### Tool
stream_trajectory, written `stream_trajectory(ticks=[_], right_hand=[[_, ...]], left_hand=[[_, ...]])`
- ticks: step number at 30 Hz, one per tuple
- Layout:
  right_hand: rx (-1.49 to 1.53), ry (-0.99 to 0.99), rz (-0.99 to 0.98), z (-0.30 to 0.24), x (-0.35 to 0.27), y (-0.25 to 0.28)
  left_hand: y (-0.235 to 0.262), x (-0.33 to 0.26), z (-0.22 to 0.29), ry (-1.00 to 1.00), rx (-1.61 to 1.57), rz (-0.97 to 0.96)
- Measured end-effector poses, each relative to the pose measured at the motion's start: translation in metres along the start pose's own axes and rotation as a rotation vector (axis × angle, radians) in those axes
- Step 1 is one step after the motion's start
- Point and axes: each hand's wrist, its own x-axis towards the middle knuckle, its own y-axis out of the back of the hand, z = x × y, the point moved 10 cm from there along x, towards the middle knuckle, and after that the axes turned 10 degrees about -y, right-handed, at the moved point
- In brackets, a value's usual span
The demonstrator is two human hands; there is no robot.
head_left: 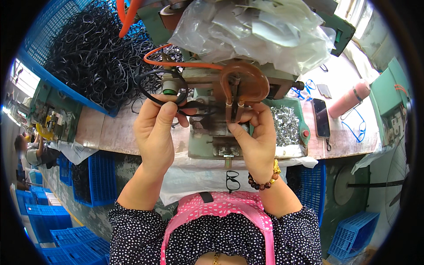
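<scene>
Left hand: the left hand (154, 132) was closed, thumb pressed over a black cord loop (154, 86), holding it up at the face of the green bench machine (212, 132), probably to keep the loop taut and level with the tooling.
Right hand: the right hand (256, 137) was pinched shut at the foot of the copper-coloured bent tube (245, 81), fingertips on the loop's other end; exactly what it gripped I could not tell.
Loop position: between both hands, just in front of the machine, above the bench edge.
Stock: one blue crate (35, 57) heaped with black loops, too many to count, set at the left within reach.
Metal bits: one green tray (287, 123) of small silvery pieces, just right of the machine.
Other counts: one phone (321, 117), one pink bottle (351, 98), one orange hose (176, 62).
</scene>
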Motion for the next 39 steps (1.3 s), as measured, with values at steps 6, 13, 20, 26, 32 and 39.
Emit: stream_trajectory(ticks=[6, 13, 20, 26, 32, 39], right_hand=[[-0.113, 0.073, -0.059, -0.008, 0.005, 0.005], [-0.14, 0.023, 0.083, -0.014, -0.002, 0.054], [-0.461, 0.282, 0.411, -0.036, -0.028, 0.125], [-0.495, -0.005, 0.521, 0.023, -0.027, 0.18], [-1.26, 0.28, 0.255, 0.02, -0.024, 0.11], [-1.192, 0.235, 0.252, 0.019, -0.017, 0.111]], left_hand=[[-0.032, -0.026, 0.024, -0.099, 0.163, -0.209], [-0.062, -0.029, -0.001, -0.136, 0.351, -0.35], [-0.077, -0.031, 0.009, -0.408, 0.556, -0.472], [-0.08, -0.034, 0.013, -0.482, 0.572, -0.46], [-0.083, -0.033, 0.025, -0.563, 0.599, -0.46], [-0.068, -0.032, 0.024, -0.605, 0.56, -0.376]])
